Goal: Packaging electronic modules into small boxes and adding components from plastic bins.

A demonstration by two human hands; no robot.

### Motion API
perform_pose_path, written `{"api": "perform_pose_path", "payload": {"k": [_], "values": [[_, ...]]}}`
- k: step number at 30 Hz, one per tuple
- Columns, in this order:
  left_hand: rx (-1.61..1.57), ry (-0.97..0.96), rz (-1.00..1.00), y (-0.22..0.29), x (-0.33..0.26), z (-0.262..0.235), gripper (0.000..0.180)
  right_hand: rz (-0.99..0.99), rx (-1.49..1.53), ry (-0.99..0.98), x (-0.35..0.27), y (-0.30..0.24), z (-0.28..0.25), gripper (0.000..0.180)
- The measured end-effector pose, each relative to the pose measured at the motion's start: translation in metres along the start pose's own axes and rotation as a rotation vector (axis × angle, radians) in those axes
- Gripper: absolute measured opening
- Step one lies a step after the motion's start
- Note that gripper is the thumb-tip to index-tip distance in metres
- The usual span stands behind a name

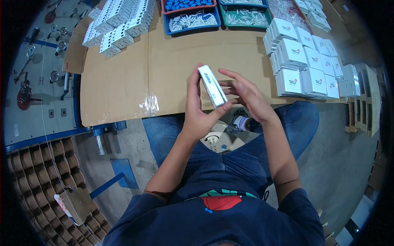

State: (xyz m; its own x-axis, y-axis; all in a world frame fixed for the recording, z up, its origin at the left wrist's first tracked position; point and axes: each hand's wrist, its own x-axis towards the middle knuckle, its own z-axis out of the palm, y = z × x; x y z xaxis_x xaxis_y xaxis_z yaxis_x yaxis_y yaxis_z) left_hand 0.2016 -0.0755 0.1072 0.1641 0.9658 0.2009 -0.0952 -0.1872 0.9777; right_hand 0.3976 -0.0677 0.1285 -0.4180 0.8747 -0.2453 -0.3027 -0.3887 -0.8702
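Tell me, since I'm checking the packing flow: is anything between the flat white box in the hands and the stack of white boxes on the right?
Nothing visible. The left hand holds the flat white box, the right hand beside it; bare cardboard table top lies before the stacked white boxes.

Cardboard, tape and plastic

Matt brown corrugated cardboard surface (pixel 172 61), glossy clear tape strip (pixel 148 107) at six o'clock; smooth white cardboard box (pixel 212 86); blue plastic tray (pixel 193 27) at twelve.

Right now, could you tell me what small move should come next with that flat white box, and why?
Probably bring the right hand onto the flat white box to steady it: only the left hand has a grip on it, tilted edge-up, while the right fingers are open beside it.
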Motion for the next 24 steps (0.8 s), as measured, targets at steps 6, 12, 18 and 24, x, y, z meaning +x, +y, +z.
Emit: {"api": "perform_pose_path", "payload": {"k": [6,12,18,24], "values": [[0.338,-0.188,0.186,-0.009,-0.002,-0.006,0.122,-0.179,-0.197,-0.052,-0.001,0.013,0.014,0.069],[0.404,-0.054,0.444,-0.025,-0.002,-0.011,0.13,-0.212,-0.134,-0.019,0.001,0.024,0.042,0.07],[0.306,0.253,0.466,-0.044,-0.003,0.003,0.134,-0.309,-0.171,0.093,-0.001,0.044,0.077,0.059],[0.325,0.249,0.352,-0.022,-0.009,0.007,0.12,-0.388,-0.257,0.19,-0.002,0.052,0.084,0.056]]}}
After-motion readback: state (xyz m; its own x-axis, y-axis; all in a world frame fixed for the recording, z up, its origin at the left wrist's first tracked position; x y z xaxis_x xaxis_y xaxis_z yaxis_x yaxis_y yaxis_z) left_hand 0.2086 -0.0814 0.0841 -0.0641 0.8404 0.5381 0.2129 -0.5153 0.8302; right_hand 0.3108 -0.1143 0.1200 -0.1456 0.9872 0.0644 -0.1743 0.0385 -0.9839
